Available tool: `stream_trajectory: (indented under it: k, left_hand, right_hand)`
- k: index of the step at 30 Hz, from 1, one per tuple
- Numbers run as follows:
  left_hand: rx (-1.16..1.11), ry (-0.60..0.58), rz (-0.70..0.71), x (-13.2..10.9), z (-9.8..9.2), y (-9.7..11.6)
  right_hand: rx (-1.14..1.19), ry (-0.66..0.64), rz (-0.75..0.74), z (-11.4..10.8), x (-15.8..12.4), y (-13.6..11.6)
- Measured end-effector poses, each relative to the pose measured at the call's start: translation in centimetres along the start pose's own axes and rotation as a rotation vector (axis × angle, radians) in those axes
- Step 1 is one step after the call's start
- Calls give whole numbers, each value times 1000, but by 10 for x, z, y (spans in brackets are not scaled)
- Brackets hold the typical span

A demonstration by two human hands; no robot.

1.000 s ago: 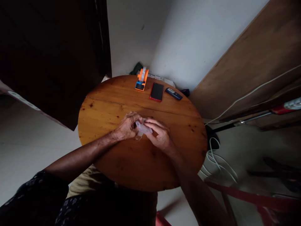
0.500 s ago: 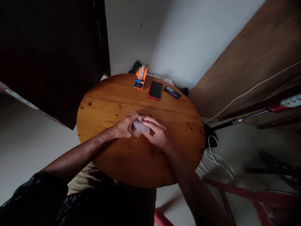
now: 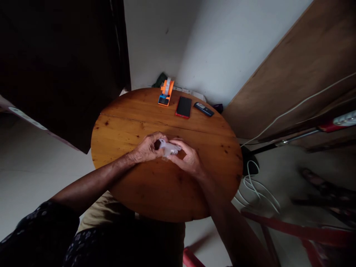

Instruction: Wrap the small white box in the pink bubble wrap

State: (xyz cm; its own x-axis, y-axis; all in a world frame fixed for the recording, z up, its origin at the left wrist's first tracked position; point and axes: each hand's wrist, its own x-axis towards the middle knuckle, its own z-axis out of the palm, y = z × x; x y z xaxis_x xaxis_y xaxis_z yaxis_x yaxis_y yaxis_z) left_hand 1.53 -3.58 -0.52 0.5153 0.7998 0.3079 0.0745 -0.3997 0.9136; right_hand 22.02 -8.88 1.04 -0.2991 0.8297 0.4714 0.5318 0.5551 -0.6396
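Note:
Between my hands, over the middle of a round wooden table [image 3: 155,189], is a small translucent whitish piece that looks like crumpled plastic [image 3: 170,148]. My left hand [image 3: 152,147] grips its left side with thumb and fingers. On its right side, my right hand [image 3: 187,156] holds it between the thumb below and the fingers above. Its exact shape is too small to make out.
Near the table's far edge stand an orange tape dispenser [image 3: 167,91], a red-edged phone [image 3: 184,107] and a dark handheld device [image 3: 204,109]. A pale cable [image 3: 257,189] coils on the floor at right, beside a red chair [image 3: 294,228].
The plastic piece has turned and spread between my hands, showing a more irregular outline. My right thumb and fingers have shifted slightly on it. Dark shapes at the far right have moved.

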Motion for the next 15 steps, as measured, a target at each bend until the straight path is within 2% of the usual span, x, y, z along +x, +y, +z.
stream_trajectory:
  k: [4, 7, 15]
  left_hand:
    - [-49, 27, -166, -1, -1, 7]
    - [-35, 40, -227, 0, -3, 13]
    - [-216, -138, -314, 2, -12, 22]
  right_hand:
    - [144, -53, 152, 1, 0, -7]
    - [199, -53, 272, 1, 1, -10]
    - [490, -56, 499, 4, 4, -5]
